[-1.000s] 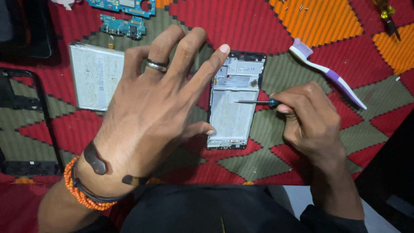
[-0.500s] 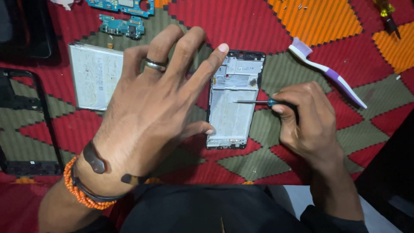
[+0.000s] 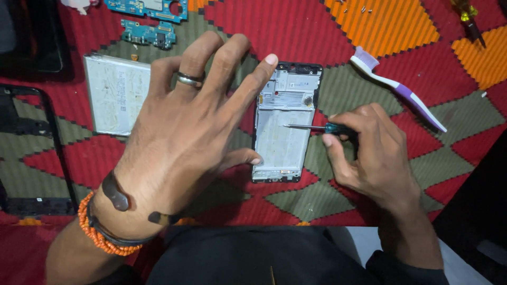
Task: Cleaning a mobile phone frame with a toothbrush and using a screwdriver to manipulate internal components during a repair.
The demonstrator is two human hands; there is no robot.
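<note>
The opened phone frame (image 3: 285, 124) lies flat on the patterned cloth (image 3: 296, 31), between both hands. Left hand (image 3: 185, 142), fingers spread open, steadies its left edge with forefinger and thumb. Right hand (image 3: 369, 153) is closed around a small screwdriver (image 3: 311, 127), tip on the frame's middle, apparently at a screw. Keep the tip square and the pressure light. Nothing has visibly shifted since half a second ago. Battery (image 3: 117, 95) and toothbrush (image 3: 396, 87) lie alongside.

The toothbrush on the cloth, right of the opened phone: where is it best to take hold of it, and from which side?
Grip the toothbrush at its purple lower handle, coming from above and from the right. It lies flat and diagonal, with the bristle head up-left toward the phone frame; the handle end points away, clear of the right hand and its screwdriver.
</note>
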